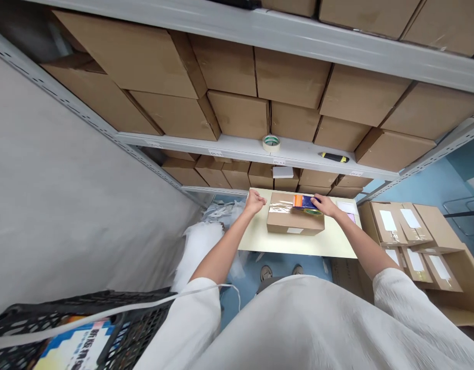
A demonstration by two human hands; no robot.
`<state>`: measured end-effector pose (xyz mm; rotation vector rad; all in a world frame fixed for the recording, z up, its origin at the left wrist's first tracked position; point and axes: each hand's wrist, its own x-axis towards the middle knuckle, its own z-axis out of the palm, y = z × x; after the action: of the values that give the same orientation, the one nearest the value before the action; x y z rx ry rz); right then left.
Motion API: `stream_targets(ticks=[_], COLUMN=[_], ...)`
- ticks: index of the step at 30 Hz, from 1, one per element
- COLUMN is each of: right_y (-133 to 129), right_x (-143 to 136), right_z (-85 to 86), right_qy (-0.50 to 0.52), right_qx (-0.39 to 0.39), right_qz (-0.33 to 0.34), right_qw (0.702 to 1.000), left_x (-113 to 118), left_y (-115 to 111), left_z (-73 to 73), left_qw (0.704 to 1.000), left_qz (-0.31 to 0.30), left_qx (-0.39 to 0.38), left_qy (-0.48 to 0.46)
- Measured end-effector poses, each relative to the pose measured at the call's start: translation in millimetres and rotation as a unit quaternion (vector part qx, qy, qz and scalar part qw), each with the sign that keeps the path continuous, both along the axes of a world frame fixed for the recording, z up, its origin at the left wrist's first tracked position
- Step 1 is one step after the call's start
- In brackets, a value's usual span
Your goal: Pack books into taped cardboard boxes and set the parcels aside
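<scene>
A closed cardboard box [296, 222] lies on the pale yellow board [260, 241], with shiny clear tape on the left part of its top and a white label on its near side. My right hand [324, 204] is wrapped round the end of a blue and orange tape dispenser [304, 202], which is over the top of the box at the right. Just left of the box, my left hand [256, 201] is raised with its fingers curled together; whether they hold anything is too small to tell.
Shelves of cardboard boxes [290, 77] rise in front. A tape roll [271, 143] and a yellow-black cutter [334, 157] lie on the shelf edge. Labelled boxes [389, 221] stand at right. White wrapping [200, 246] and a black crate [144, 329] are at left, with a white cable [144, 304].
</scene>
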<state>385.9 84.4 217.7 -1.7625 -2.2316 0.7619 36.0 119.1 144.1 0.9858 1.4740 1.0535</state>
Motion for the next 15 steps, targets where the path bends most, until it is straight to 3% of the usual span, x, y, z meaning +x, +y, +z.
stream_targets(ticks=[4,15], right_y=[1,9], right_x=[-4,-21], right_z=[7.5,28.3], right_qy=[-0.046,-0.141], right_qx=[-0.006,-0.05], right_qz=[0.028,0.105], right_qw=[0.999,0.983], left_x=[-27,-38], left_y=[3,2], left_z=[-8.2,-31.8], left_qw=[0.999,0.998], left_qz=[-0.034,-0.032], left_qx=[-0.015,-0.024], left_qy=[-0.011,-0.043])
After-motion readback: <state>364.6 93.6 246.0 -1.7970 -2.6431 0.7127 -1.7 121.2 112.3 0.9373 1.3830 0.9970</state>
